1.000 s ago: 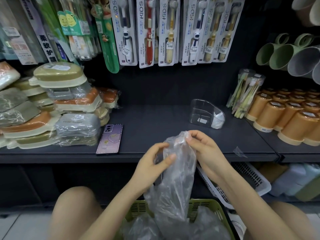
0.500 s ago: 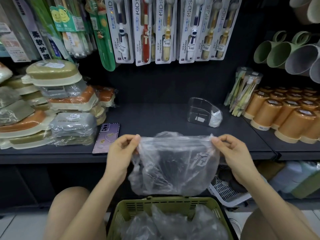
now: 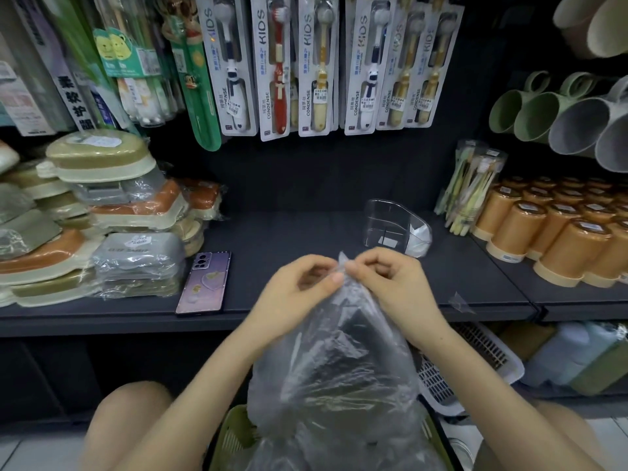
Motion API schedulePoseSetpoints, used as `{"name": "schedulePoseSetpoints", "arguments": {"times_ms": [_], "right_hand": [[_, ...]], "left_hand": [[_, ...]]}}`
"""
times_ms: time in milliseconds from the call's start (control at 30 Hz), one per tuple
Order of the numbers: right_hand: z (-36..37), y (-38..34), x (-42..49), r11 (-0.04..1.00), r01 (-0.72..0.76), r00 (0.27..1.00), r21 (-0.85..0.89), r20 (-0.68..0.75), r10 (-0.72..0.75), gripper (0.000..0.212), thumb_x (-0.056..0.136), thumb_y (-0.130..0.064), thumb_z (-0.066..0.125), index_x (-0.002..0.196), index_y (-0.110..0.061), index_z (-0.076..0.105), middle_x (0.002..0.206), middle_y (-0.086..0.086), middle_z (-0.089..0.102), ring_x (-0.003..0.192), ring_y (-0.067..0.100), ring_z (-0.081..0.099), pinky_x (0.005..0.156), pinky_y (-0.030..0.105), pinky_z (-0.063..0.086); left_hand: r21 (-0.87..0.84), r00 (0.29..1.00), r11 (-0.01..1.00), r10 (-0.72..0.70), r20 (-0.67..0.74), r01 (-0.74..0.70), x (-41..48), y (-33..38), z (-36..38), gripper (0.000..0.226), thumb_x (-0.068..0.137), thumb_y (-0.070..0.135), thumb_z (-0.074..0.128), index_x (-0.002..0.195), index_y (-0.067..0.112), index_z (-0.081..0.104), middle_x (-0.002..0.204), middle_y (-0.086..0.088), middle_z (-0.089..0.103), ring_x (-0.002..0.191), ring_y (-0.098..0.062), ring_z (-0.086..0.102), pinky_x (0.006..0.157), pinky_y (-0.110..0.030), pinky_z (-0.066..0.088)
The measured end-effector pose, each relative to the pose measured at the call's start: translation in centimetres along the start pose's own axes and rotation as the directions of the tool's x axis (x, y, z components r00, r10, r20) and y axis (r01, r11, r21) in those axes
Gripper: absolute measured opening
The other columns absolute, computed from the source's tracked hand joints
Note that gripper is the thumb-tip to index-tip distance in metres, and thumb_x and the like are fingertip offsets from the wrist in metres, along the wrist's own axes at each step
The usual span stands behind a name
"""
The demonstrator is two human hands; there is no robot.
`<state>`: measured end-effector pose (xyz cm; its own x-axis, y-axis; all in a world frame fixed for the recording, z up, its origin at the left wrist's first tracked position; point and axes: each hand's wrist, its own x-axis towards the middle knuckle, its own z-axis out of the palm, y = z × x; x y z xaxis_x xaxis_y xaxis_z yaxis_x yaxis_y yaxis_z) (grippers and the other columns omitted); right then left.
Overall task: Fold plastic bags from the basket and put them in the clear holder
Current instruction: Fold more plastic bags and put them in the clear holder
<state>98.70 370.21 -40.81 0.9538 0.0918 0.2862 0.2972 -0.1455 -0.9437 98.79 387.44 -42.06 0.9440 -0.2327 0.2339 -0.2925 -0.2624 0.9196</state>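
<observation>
Forearms angled inward; left hand (image 3: 295, 295) and right hand (image 3: 390, 283) met at the fingertips, fingers curled, pinching the top of the bag (image 3: 339, 365).

A purple phone (image 3: 204, 283) lies back up on the dark shelf (image 3: 306, 239) before me. Left of the phone I see stacked, wrapped soap boxes (image 3: 102, 215). Above it hang kids' toothbrush packs (image 3: 306, 69). Far to its right stand orange cups (image 3: 560, 239), with green and grey mugs (image 3: 560, 120) higher up.

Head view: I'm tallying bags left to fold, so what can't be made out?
In the head view:
- Green basket: covered by the plastic bag, cut by the bottom edge.
- Clear holder: white contents too small to count.
- Left hand, right hand: pinching fingertips blurred.
</observation>
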Motion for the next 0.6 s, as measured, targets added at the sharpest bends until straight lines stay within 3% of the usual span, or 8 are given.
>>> {"name": "schedulePoseSetpoints", "arguments": {"times_ms": [100,167,233,333,400,500,600], "right_hand": [[0.5,-0.5,0.5,0.999,0.014,1.0,-0.032,-0.007,-0.014,0.018,0.094,-0.021,0.058,0.09,-0.013,0.074,0.079,0.001,0.072,0.073,0.002,0.063,0.067,0.016,0.048],[-0.2,-0.3,0.2,1.0,0.027,0.998,-0.01,-0.056,-0.028,0.026,0.096,-0.031,0.052,0.108,-0.016,0.07,0.085,-0.001,0.072,0.077,0.0,0.064,0.071,0.014,0.047],[-1.0,0.4,-0.6,0.999,0.04,0.997,0.008,-0.064,-0.04,0.033,0.094,-0.047,0.054,0.115,-0.023,0.065,0.093,-0.001,0.071,0.087,0.007,0.066,0.08,0.021,0.05],[-1.5,1.7,-1.7,0.998,0.056,0.998,0.009,0.034,-0.057,0.041,0.08,-0.053,0.06,0.112,-0.027,0.062,0.106,-0.004,0.067,0.103,0.012,0.062,0.092,0.028,0.048],[-1.4,2.4,-2.3,0.996,0.066,0.99,-0.057,0.126,-0.058,0.046,0.076,-0.053,0.064,0.115,-0.03,0.057,0.114,-0.013,0.062,0.112,0.006,0.057,0.097,0.021,0.042],[-1.0,3.2,-2.7,0.982,0.085,0.981,-0.17,0.184,-0.053,0.061,0.071,-0.059,0.07,0.125,-0.044,0.048,0.127,-0.023,0.051,0.126,0.002,0.044,0.103,0.021,0.035],[-0.7,3.8,-2.7,0.961,0.174,0.98,-0.214,0.131,-0.148,0.076,0.069,-0.066,0.07,0.135,-0.046,0.037,0.14,-0.02,0.04,0.134,0.005,0.037,0.109,0.022,0.03]], "left_hand": [[-0.228,0.991,0.973,-0.01,-0.13,-0.02,1.3,0.1,0.9,0.005,0.088,0.026,0.067,0.088,0.022,0.071,0.087,0.003,0.071,0.084,-0.012,0.066,0.078,-0.027,0.05],[-0.316,0.975,0.949,-0.062,-0.213,-0.008,1.8,-0.3,0.5,0.01,0.09,0.023,0.065,0.081,0.021,0.069,0.074,0.003,0.066,0.07,-0.011,0.059,0.069,-0.026,0.045],[-0.363,0.951,0.931,-0.096,-0.293,-0.018,2.1,-0.4,0.0,0.014,0.092,0.018,0.061,0.079,0.016,0.064,0.065,0.004,0.057,0.061,-0.009,0.05,0.063,-0.025,0.039],[-0.486,0.917,0.874,-0.178,-0.357,-0.02,2.8,-0.7,-0.9,0.016,0.095,0.012,0.056,0.08,0.01,0.06,0.072,-0.006,0.054,0.071,-0.019,0.048,0.071,-0.03,0.039],[-0.618,0.899,0.786,-0.247,-0.362,-0.032,3.2,-0.8,-1.4,0.023,0.096,0.01,0.051,0.074,0.009,0.057,0.07,-0.007,0.053,0.068,-0.02,0.05,0.072,-0.033,0.04],[-0.836,0.914,0.54,-0.288,-0.287,-0.093,3.6,-0.9,-2.4,0.038,0.099,0.013,0.042,0.064,0.012,0.056,0.057,0.002,0.052,0.052,-0.011,0.05,0.053,-0.023,0.043],[-0.894,0.908,0.431,-0.315,-0.276,-0.123,3.5,-1.5,-3.7,0.025,0.092,0.017,0.047,0.068,0.012,0.053,0.059,0.005,0.051,0.052,-0.008,0.049,0.046,-0.018,0.044]]}}
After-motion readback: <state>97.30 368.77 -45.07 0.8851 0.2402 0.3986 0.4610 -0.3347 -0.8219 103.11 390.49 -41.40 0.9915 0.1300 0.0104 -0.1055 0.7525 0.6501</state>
